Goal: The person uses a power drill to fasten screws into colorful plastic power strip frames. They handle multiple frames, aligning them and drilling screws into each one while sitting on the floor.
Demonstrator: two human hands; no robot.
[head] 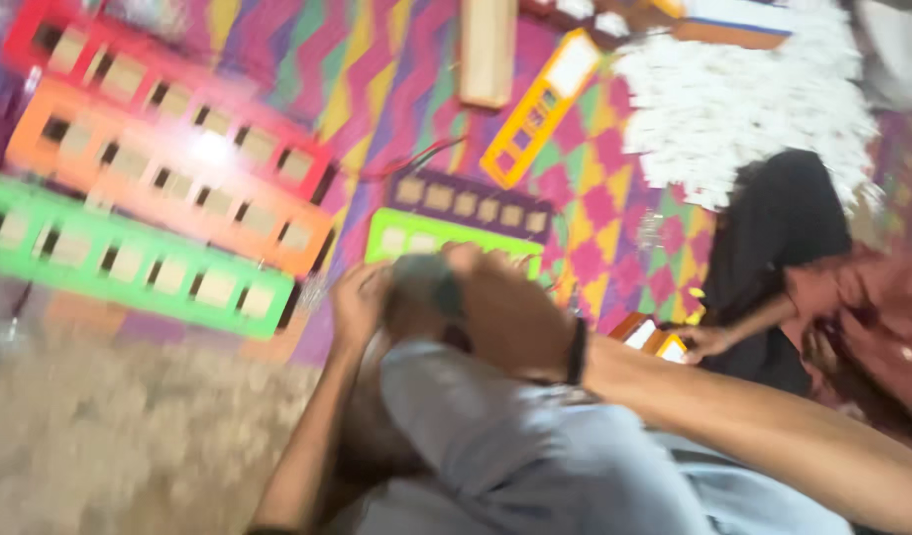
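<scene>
Holding dark tool [428,282], seemingly between both hands' grip

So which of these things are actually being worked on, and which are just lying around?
In hand:
- left hand and right hand on a small dark object, blurred

Lying about:
- red, orange, green slotted frames
- yellow frame
- white pile

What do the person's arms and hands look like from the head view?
Both forearms are bare, with no sleeves or gloves. The right hand has a dark band around its wrist. The left hand wears nothing I can make out. The picture is blurred, so any finer marks are unclear.
</scene>
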